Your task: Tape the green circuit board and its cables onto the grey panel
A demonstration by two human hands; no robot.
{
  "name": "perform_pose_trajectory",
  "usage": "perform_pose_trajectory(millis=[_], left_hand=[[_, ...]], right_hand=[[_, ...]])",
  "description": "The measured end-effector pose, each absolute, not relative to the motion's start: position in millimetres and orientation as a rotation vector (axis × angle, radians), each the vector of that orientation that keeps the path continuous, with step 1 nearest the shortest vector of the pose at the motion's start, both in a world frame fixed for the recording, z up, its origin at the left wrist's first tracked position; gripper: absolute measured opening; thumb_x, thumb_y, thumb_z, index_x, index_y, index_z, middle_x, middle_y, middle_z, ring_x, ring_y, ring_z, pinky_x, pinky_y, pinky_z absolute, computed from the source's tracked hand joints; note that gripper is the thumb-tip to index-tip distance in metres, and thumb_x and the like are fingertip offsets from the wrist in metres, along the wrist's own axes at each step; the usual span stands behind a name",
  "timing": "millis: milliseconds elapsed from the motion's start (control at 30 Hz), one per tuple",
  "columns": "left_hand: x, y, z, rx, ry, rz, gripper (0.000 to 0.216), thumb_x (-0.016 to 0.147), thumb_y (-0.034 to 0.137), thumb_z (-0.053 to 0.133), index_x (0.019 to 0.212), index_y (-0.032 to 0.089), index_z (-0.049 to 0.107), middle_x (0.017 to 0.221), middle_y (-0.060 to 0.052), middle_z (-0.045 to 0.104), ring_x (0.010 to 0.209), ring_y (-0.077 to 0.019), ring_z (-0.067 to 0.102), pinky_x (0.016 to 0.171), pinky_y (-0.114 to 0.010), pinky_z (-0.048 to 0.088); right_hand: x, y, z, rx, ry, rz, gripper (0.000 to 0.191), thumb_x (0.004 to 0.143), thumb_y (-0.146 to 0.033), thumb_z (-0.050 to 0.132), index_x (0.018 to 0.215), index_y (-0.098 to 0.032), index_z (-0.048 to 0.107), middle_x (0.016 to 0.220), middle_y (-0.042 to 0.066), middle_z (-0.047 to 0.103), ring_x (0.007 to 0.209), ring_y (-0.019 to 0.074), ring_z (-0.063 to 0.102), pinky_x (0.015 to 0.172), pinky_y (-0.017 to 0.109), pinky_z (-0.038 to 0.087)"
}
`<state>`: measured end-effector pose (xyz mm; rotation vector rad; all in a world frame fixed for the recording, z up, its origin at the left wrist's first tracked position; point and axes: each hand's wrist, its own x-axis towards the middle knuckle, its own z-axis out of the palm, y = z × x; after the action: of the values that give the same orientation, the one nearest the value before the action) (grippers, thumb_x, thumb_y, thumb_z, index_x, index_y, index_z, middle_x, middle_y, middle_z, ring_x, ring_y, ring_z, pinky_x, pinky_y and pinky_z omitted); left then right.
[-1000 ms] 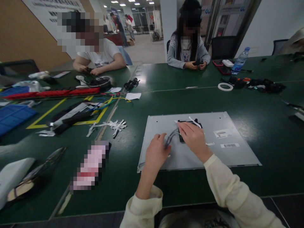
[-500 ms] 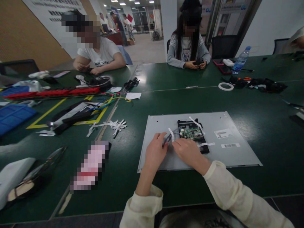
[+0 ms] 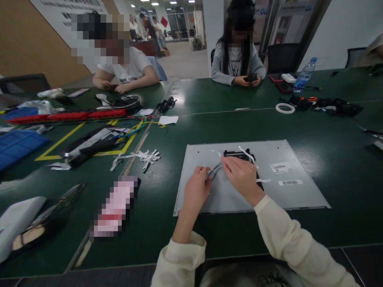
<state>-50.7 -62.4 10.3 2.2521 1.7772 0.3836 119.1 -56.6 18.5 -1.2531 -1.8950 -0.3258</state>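
A flat silver metal panel (image 3: pixel 296 193) lies in front of me, bearing a black plastic bracket (image 3: pixel 236 152) with white tape strips on it. My left hand (image 3: pixel 196 187) is closed over the panel's left part, its thumb and fingertips on a grey cable (image 3: pixel 214 171) that runs toward the bracket. My right hand (image 3: pixel 243 177) is above the bracket and hides most of it, along with the green circuit board. Between its thumb and forefinger is the end of a white tape strip (image 3: pixel 216 152), whose free end points left.
Cut white strips (image 3: pixel 148 159) and a pixelated pink phone (image 3: pixel 116 209) lie left of the panel. Farther left are a black-and-silver item (image 3: pixel 89 147) and a blue tray (image 3: pixel 20 147). A tape roll (image 3: pixel 285 108) and a water bottle (image 3: pixel 305 75) are beyond. Two people sit opposite.
My right hand has moved up and slightly right, carrying the white tape strip away from the cable and covering the circuit board. My left hand has stayed on the cable.
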Motion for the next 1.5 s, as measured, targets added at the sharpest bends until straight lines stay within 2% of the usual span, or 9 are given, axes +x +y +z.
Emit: perform_pose_trajectory(millis=[167,400,533,700,867,1000,1167,1267,1500], left_hand=[[-51.2,-62.8,7.7,2.277,1.778,0.421,0.025,0.089,0.016,0.047,0.113,0.022,0.053,0.113,-0.005,0.055,0.073,-0.0122,0.061,0.065,-0.023,0.044],[-51.2,-62.0,7.1,2.273,1.776,0.447,0.026,0.088,0.014,0.048,0.111,0.022,0.054,0.110,-0.005,0.055,0.073,-0.0131,0.059,0.067,-0.024,0.045],[-51.8,-61.0,5.2,2.292,1.769,0.451,0.024,0.088,0.015,0.047,0.110,0.022,0.055,0.111,-0.005,0.055,0.073,-0.0131,0.059,0.068,-0.025,0.045],[-52.6,-62.6,4.2,2.331,1.771,0.408,0.033,0.089,0.016,0.046,0.120,0.024,0.051,0.114,-0.006,0.054,0.076,-0.0146,0.061,0.065,-0.025,0.046],[-51.6,-62.6,5.9,2.437,1.670,0.434,0.041,0.087,0.009,0.043,0.125,0.023,0.051,0.124,-0.006,0.054,0.101,-0.0194,0.057,0.085,-0.030,0.047],[-52.4,-59.6,2.6,2.538,1.518,0.408,0.046,0.086,0.004,0.040,0.127,0.020,0.052,0.137,-0.003,0.050,0.110,-0.0210,0.051,0.095,-0.034,0.043],[-56.0,-59.5,-1.8,2.562,1.511,0.320,0.048,0.089,0.007,0.035,0.134,0.022,0.046,0.141,-0.001,0.048,0.129,-0.0228,0.039,0.101,-0.040,0.036],[-54.2,-61.0,-1.3,2.567,1.526,0.271,0.046,0.092,0.010,0.033,0.135,0.022,0.044,0.141,-0.002,0.048,0.132,-0.0222,0.037,0.105,-0.046,0.031],[-43.7,-55.1,3.1,2.505,1.662,0.253,0.045,0.094,0.026,0.038,0.139,0.020,0.036,0.134,-0.011,0.053,0.134,-0.0254,0.035,0.106,-0.054,0.026]], right_hand=[[115.8,-59.1,5.6,-1.298,-2.038,-0.325,0.023,0.093,-0.018,0.046,0.105,-0.017,0.066,0.096,0.008,0.070,0.082,0.0133,0.064,0.071,0.025,0.042],[101.4,-79.8,-4.3,-1.473,-2.363,-0.070,0.021,0.092,-0.017,0.044,0.085,-0.018,0.063,0.080,0.004,0.065,0.077,0.0158,0.060,0.063,0.026,0.039],[95.8,-83.1,-6.8,-1.474,-2.403,-0.015,0.022,0.093,-0.017,0.042,0.086,-0.018,0.063,0.084,0.005,0.063,0.082,0.0166,0.057,0.064,0.027,0.039],[95.7,-81.9,-10.3,-1.479,-2.398,-0.017,0.020,0.092,-0.018,0.043,0.086,-0.018,0.062,0.086,0.004,0.062,0.084,0.0177,0.056,0.065,0.029,0.040],[96.1,-85.0,-11.9,-1.480,-2.377,-0.035,0.021,0.093,-0.018,0.043,0.084,-0.019,0.062,0.087,0.004,0.062,0.084,0.0177,0.055,0.067,0.029,0.042],[95.6,-85.8,-13.2,-1.473,-2.371,-0.036,0.019,0.091,-0.016,0.046,0.085,-0.019,0.063,0.091,0.005,0.063,0.087,0.0183,0.055,0.072,0.030,0.045],[93.4,-88.8,-18.3,-1.354,-2.398,0.005,0.020,0.091,-0.014,0.046,0.096,-0.014,0.065,0.106,0.009,0.064,0.102,0.0189,0.055,0.090,0.032,0.045],[92.6,-100.4,-18.3,-1.286,-2.404,0.047,0.024,0.090,-0.017,0.047,0.106,-0.012,0.064,0.110,0.010,0.064,0.110,0.0198,0.053,0.098,0.034,0.043],[98.8,-129.7,-13.6,-1.298,-2.347,0.231,0.049,0.086,-0.031,0.055,0.130,-0.009,0.050,0.137,0.014,0.049,0.129,0.0248,0.041,0.106,0.041,0.038]])
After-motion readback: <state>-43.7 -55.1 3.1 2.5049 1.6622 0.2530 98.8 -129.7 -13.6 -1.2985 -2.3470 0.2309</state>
